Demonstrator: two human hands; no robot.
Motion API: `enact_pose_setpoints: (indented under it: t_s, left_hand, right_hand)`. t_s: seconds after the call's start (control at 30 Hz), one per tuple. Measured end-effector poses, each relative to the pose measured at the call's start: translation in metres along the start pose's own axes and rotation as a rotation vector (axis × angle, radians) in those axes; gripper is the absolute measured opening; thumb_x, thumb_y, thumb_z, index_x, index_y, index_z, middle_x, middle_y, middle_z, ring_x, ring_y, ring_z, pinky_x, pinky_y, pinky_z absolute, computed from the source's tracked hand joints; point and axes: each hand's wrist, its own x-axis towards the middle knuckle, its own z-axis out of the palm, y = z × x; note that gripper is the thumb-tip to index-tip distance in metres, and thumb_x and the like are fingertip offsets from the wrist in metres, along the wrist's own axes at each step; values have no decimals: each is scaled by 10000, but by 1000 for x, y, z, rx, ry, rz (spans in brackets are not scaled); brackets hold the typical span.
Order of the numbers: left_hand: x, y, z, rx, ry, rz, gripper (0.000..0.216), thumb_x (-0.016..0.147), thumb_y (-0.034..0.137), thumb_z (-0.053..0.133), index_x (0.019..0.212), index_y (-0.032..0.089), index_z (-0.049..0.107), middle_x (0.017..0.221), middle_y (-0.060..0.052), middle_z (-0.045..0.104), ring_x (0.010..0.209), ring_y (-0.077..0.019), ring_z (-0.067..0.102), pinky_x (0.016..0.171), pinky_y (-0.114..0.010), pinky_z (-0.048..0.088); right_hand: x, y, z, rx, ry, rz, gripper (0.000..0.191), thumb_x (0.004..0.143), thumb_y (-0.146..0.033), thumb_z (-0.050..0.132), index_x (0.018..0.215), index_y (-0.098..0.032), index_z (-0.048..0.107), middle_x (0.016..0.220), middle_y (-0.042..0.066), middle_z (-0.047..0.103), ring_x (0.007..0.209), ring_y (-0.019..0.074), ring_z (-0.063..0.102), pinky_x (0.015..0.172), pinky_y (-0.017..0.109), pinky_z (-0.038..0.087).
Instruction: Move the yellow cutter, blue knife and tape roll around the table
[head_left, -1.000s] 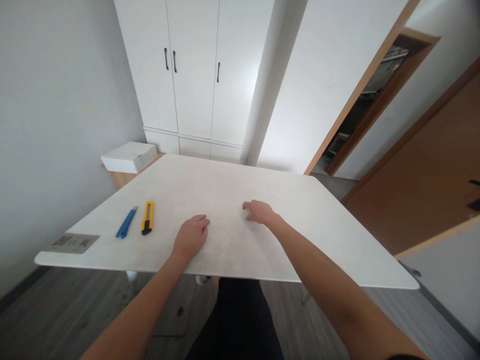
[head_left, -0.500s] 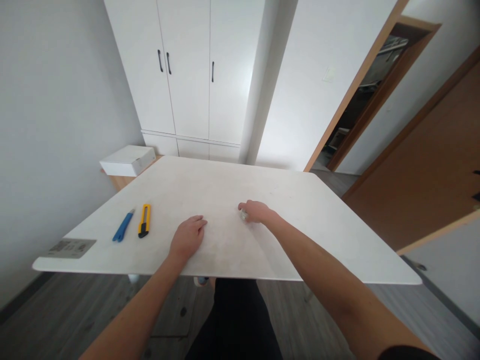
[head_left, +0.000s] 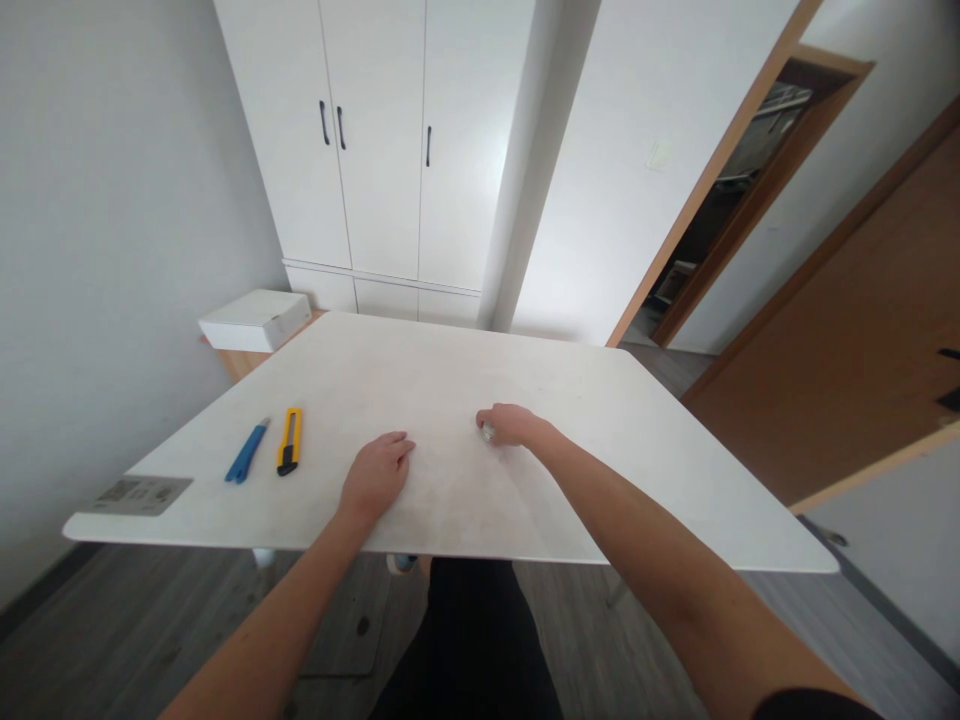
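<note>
My right hand (head_left: 511,424) is closed around a small, pale, greyish-white object (head_left: 487,432) at the middle of the white table (head_left: 450,370). Only a bit of that object shows below my fingers, so its kind is unclear. To its left, my left hand (head_left: 377,474) lies on the tabletop near the front edge, fingers stretched out and holding nothing. Farther left are a yellow box cutter (head_left: 290,440) with a black end and a blue craft knife (head_left: 247,452), side by side and apart from both hands.
A grey printed label (head_left: 142,495) is on the table's front left corner. Beyond the left edge, a white box (head_left: 256,320) sits on a wooden surface. White cabinets (head_left: 382,150) stand behind the table, and a brown door (head_left: 847,330) is at the right.
The fingers of my right hand have shifted slightly over the pale object, which shows a little less. My left hand and both knives stay in place.
</note>
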Motion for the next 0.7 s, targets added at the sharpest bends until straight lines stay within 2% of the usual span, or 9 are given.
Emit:
enact_pose_setpoints:
  t_s: [0.7]
  left_hand:
    - [1, 0, 0, 10, 2, 11, 400, 899, 204, 405, 1098, 168, 751, 1242, -107, 700, 1162, -231, 643, 1078, -393, 471]
  right_hand:
    - [-3, -3, -4, 17, -15, 23, 517, 759, -278, 700, 1263, -320, 590, 1250, 109, 610, 1046, 307, 654, 733, 342, 520]
